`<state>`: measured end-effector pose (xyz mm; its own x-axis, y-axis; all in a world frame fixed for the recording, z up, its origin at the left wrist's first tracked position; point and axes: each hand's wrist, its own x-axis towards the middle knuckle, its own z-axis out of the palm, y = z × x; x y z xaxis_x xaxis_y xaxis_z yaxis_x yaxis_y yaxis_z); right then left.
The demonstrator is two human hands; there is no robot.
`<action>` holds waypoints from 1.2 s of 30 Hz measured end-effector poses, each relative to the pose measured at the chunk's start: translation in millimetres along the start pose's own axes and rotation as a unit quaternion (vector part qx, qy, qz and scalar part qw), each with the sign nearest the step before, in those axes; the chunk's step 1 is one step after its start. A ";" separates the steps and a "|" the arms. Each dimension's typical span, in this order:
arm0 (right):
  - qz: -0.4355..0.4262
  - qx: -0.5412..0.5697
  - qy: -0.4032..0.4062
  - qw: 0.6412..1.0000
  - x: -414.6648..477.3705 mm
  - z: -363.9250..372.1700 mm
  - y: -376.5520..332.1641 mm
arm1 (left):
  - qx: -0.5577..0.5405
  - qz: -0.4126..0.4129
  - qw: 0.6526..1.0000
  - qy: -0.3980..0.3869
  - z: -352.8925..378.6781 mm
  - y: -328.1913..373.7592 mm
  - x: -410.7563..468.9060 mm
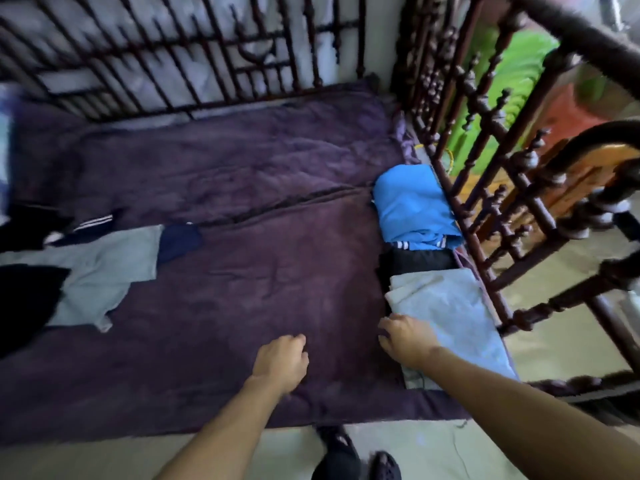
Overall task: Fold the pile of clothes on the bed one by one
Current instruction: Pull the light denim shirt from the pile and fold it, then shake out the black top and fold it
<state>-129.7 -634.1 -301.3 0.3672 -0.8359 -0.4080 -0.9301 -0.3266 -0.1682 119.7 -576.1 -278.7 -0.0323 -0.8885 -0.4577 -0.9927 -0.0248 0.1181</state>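
along the right side of the frame, against the wooden bed rail [485, 109], i counted three folded pieces laid in a row on the bed [277, 168]: a blue piece [414, 202] farthest up, a black piece [419, 261] just below it, and a pale grey piece [446, 306] nearest the bottom. a striped edge showed between the blue and the black, and i could not tell which garment it belonged to. the right hand [405, 337] lay on the near left corner of the pale grey piece, its grip wide and flat, fingers spread on the cloth rather than closed round it. the left hand [282, 362] hovered over bare purple blanket at lower centre, its grip loosely curled and holding nothing. the unfolded pile sat at the left edge of the frame, well apart from both hands: one grey shirt [104, 271] spread out, one navy piece [180, 240] touching its upper right corner, and black cloth [24, 299] over its left side, one garment or several i could not tell. i judged the task about half done: three pieces folded, at least three left, and the pale grey one being settled into place.
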 end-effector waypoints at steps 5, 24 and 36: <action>-0.112 -0.034 0.017 0.993 12.7 -31.8 -109.3 | -0.041 -0.096 0.992 0.072 -21.3 -90.0 -83.0; -0.294 -0.095 -0.047 0.950 68.2 -3.5 -573.9 | -0.128 -0.292 0.943 0.097 -8.5 -479.5 -329.9; -0.341 -0.111 -0.044 0.933 172.2 -14.5 -785.3 | -0.166 -0.318 0.927 0.112 -19.4 -666.0 -330.1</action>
<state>663.8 -527.9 -226.5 0.8637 -0.3649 -0.3477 -0.4557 -0.8600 -0.2296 793.7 -275.1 -189.2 0.6095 -0.7171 -0.3381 -0.7105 -0.6832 0.1684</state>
